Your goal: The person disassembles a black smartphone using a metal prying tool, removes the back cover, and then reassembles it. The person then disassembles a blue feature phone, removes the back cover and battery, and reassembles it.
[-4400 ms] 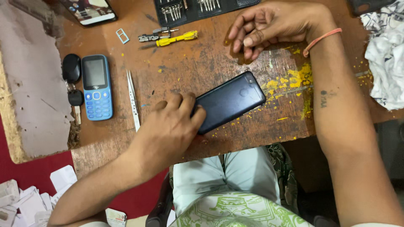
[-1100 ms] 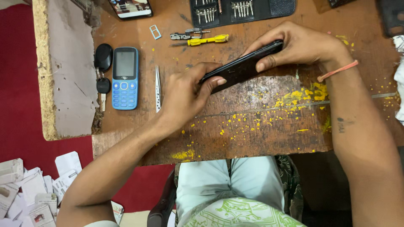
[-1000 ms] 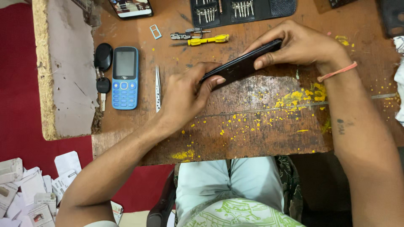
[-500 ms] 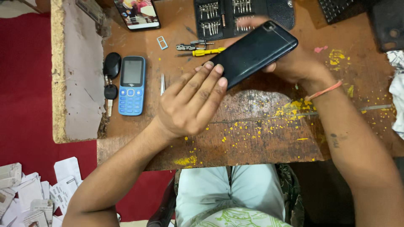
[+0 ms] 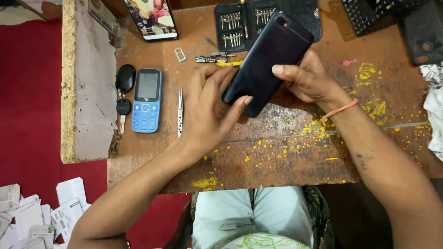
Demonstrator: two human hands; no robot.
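Note:
A dark blue smartphone is held back-up and tilted above the wooden table. My right hand grips its right edge, thumb on the back cover. My left hand holds the lower left end, thumb pressed on the bottom corner. Beside my left hand lie metal tweezers. A yellow-handled tool peeks out beneath the phone.
A blue keypad phone and a car key lie at the left. A lit smartphone, a SIM tray and an open screwdriver-bit case sit at the back. Cloth lies at right, papers on the red floor.
The phone was lifted off the table, turned on its edge, then brought back-up; now both hands grip it, the left hand having closed onto its lower end.

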